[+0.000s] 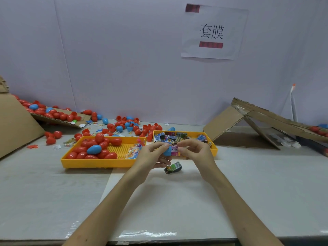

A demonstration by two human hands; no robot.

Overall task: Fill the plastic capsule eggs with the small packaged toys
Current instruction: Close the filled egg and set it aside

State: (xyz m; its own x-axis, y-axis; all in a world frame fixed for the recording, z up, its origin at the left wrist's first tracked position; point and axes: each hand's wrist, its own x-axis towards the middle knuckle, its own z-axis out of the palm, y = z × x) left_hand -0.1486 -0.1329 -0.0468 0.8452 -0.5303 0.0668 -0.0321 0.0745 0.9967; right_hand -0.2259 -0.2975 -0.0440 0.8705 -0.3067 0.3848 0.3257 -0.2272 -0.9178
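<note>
Head view: my left grip [152, 156] pinches a blue plastic capsule egg half [167, 151], its open mouth seemingly turned to the right. My right grip [195, 153] pinches a small pink packaged toy [174, 150] between thumb and fingertips. The toy's left end touches the shell's mouth or sits just inside it; I cannot tell which. Both are held in the air between my hands, in front of the trays. The packet's long axis lies roughly level, left to right, in line with the opening. I judge the next move to be a short leftward push from the right grip while the left one braces.

A yellow plastic tray with a perforated floor [99, 163] sits on the pale counter [53, 192]. It holds red plastic eggs [85, 150] heaped at its left end, one whole blue egg [94, 149] among them, and clear packets of coloured trinkets [132, 151] at its right end. A second yellow tray [214, 148] beside it holds printed toy packets [177, 136]. A dark, green-striped packet [173, 168] lies loose just below my hands.
</note>
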